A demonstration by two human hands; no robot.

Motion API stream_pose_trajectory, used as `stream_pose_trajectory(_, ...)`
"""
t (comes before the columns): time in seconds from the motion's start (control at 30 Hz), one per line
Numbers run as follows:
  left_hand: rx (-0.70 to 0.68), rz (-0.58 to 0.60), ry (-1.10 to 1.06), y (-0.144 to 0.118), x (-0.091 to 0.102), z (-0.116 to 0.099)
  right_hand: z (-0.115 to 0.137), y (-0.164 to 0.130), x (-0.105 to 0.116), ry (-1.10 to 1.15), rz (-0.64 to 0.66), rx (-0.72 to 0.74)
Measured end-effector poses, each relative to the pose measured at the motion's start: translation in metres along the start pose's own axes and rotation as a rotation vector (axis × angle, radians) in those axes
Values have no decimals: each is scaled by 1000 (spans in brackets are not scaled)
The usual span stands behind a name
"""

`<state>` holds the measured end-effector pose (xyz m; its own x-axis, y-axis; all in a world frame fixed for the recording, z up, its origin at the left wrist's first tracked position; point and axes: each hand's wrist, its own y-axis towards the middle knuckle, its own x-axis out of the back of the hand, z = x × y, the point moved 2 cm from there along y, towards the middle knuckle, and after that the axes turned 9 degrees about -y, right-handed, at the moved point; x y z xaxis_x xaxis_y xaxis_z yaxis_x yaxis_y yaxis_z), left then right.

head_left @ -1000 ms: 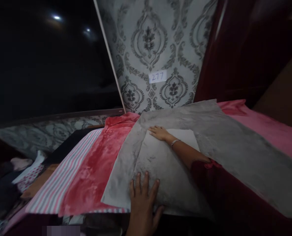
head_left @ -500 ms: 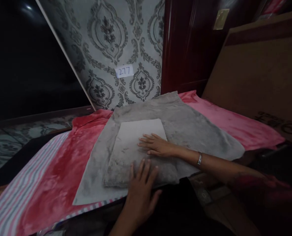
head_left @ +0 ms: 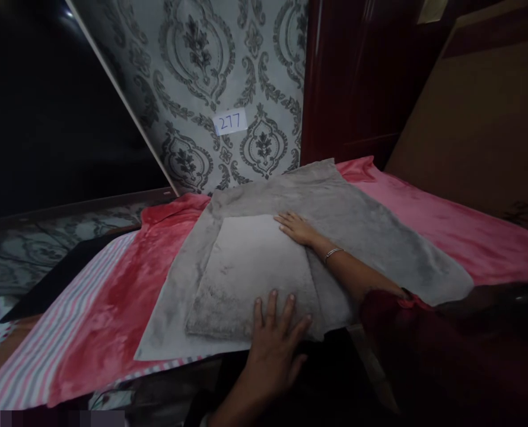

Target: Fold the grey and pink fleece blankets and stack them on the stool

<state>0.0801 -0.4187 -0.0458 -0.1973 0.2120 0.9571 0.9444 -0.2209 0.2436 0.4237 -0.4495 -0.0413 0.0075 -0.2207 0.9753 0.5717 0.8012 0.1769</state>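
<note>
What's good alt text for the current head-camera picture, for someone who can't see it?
A person's left hand and right hand rest on a gray plush rectangle, the right near its far right corner, the left at its near edge. It lies on a wider gray cloth over red fabric, before a patterned wall with a label reading 277.

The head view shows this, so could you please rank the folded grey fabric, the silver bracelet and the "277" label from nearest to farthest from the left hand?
1. Folded grey fabric: right under the fingers of the left hand.
2. Silver bracelet: farther forward and to the right.
3. "277" label: farthest, on the patterned wall.
</note>
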Motion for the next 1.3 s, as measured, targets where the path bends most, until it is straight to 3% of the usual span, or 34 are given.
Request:
stream_pose_trajectory(0.1, 4, 14, -42, 2, 4, -3, -7, 6, -5, 44, -57, -85)
stream_pose_trajectory(0.2, -17, 21, -137, -2, 20, 1, -7, -1, -3, 80, -86, -160)
stream_pose_trajectory(0.3, 6, -117, -276, -17, 49, 28, -5, -33, -3, 102, -109, -175)
stream_pose_trajectory(0.43, 448, -513, -479, -50, 82, 97, 8, -113, -10, 237, -257, -146)
stream_pose_trajectory(0.5, 681, -571, -738, -64, 86, 125, 21, -155, -15, 273, -304, -188)
stream_pose_trajectory(0.6, 856, -604, -1125, -75, 86, 146, 46, -197, -17, 294, -352, -271)
stream_pose_trajectory(0.7, 941, -641, -1263, -76, 88, 154, 73, -212, -14, 403, -357, -294)
stream_pose_trajectory(0.77, 984, -603, -1291, -72, 90, 158, 88, -213, -9, 538, -338, -303)
stream_pose_trajectory(0.9, 986, -537, -1422, -61, 94, 162, 110, -210, 5, 971, -322, -403)
stream_pose_trajectory(1.07, 990, -611, -1562, -61, 93, 152, 122, -214, 18, 1489, -380, -570)
stream_pose_trajectory(1.2, 1002, -687, -1659, -69, 89, 143, 128, -228, 14, 1737, -386, -685)
stream_pose_trajectory(1.3, 944, -581, -1752, -71, 89, 138, 143, -238, 6, 1838, -306, -717)
